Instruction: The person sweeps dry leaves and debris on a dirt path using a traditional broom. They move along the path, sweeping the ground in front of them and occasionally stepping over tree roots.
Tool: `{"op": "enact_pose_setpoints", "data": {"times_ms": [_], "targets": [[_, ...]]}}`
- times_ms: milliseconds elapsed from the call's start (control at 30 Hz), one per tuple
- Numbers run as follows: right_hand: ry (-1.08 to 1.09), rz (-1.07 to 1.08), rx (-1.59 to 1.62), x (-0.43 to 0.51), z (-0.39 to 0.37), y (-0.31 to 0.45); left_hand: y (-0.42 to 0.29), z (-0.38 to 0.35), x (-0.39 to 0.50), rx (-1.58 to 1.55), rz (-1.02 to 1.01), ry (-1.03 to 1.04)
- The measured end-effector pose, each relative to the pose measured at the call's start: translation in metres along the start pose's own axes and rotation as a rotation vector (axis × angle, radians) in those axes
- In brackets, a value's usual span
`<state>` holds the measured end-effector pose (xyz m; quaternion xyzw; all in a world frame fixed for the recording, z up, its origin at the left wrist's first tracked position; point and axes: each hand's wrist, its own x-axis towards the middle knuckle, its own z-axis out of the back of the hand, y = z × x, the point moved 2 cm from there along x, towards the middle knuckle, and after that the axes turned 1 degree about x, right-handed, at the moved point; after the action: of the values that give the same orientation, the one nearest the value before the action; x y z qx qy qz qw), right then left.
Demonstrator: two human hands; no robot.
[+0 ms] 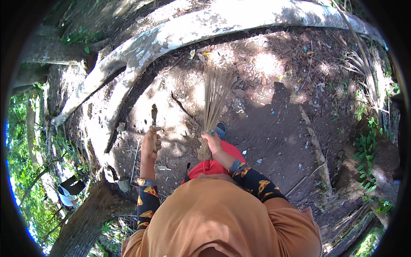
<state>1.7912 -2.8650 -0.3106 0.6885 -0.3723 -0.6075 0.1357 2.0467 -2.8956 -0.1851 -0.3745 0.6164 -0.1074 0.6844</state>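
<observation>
My right hand (pixel 212 143) grips the bound part of a stick broom (pixel 213 106), whose thin bristles fan out forward over the dirt ground. In my left hand (pixel 151 143), the fingers are closed round the handle of a small tool (pixel 154 112) with a short, dark, narrow blade that points forward; its exact kind I cannot tell. A sandal (pixel 220 129) on one foot shows just beyond my right hand, beside the broom.
A thick pale root or trunk (pixel 179 32) arcs across the front and forks at left. A tree trunk (pixel 83 221) stands at lower left, and a fallen branch (pixel 316 147) lies at right. Dry leaves litter the ground. A person (pixel 66 196) is far left.
</observation>
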Motion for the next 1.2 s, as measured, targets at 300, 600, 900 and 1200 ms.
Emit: {"op": "enact_pose_setpoints", "data": {"times_ms": [300, 600, 900, 1200], "targets": [[0.549, -0.77, 0.322, 0.041, -0.001, 0.032, -0.031, -0.046, 0.032, 0.03, 0.02, 0.037], [0.205, -0.435, 0.127, 0.016, 0.049, 0.089, -0.051, -0.05, 0.049, 0.107, 0.034, 0.043], [0.149, -0.491, 0.512, 0.019, 0.121, 0.129, -0.062, -0.066, 0.064, 0.155, 0.031, 0.131], [-0.252, -0.116, -0.169, 0.061, 0.206, 0.19, -0.075, -0.055, 0.073, 0.173, 0.039, 0.127]]}}
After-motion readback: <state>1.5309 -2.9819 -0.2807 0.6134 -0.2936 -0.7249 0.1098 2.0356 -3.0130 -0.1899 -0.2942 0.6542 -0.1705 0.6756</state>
